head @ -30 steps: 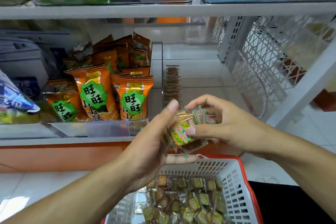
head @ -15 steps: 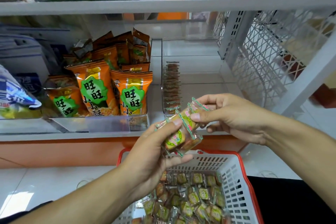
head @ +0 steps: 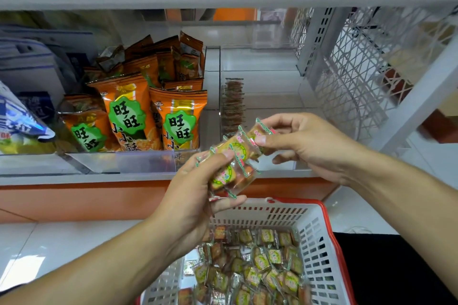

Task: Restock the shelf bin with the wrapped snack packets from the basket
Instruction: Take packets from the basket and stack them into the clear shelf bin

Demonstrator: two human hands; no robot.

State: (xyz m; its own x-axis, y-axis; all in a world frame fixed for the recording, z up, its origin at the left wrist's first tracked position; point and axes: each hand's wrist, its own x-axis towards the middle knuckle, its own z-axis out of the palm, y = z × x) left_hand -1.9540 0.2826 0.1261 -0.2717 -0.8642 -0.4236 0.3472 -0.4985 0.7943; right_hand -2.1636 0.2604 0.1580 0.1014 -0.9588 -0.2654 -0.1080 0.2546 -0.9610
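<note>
The left hand [head: 195, 195] gripped a small stack of wrapped snack packets [head: 231, 168], thumb across the top and fingers curled underneath, while the right hand [head: 304, 146] pinched the uppermost packet [head: 260, 132] at the far, right end of that stack between thumb and forefinger. The stack's long axis ran slantwise, from low and near by the left palm to high and far by the right fingertips.

The clear shelf bin [head: 257, 96] lay straight beyond and slightly above both hands, and along its left wall stood a row of packets [head: 233, 104] already placed on edge. That row sat just past the right thumb, a little to its left, so the right hand was the nearer of the two to the open space in the bin, which spread away to the right of the row. The likely next move was a short forward carry of the pinched packet, turned on edge to match the row.

The basket [head: 319, 235], still holding many loose packets [head: 262, 262], sat below and nearer than both hands, directly under the left wrist
</note>
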